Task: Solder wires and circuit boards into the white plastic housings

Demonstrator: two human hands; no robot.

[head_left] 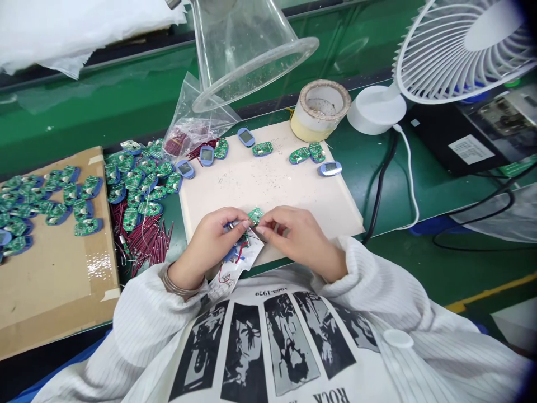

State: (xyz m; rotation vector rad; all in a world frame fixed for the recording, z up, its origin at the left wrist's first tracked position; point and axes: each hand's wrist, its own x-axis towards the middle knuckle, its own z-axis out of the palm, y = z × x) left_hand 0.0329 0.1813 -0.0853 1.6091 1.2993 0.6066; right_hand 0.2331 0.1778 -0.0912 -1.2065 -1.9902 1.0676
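Observation:
My left hand [207, 240] and my right hand [293, 238] meet above the front edge of a cream board mat [268, 184]. Between them is a small green circuit board [255, 215], held up by my left fingertips. My right fingertips pinch close to it on what looks like a thin dark wire [253, 235], though they hide most of it. Below my hands, a torn white plastic bag [232, 268] holds red-wired parts. Several blue-cased devices [246, 137] and green boards [262, 149] lie on the mat's far side.
A cardboard sheet [54, 291] holds many green boards in blue cases, with more heaped beside it. Red-sleeved pins [145, 240] lie loose nearby. A clear plastic funnel [251, 50], a tape roll [321, 109], a white fan [461, 47] and black cables [384, 184] stand beyond.

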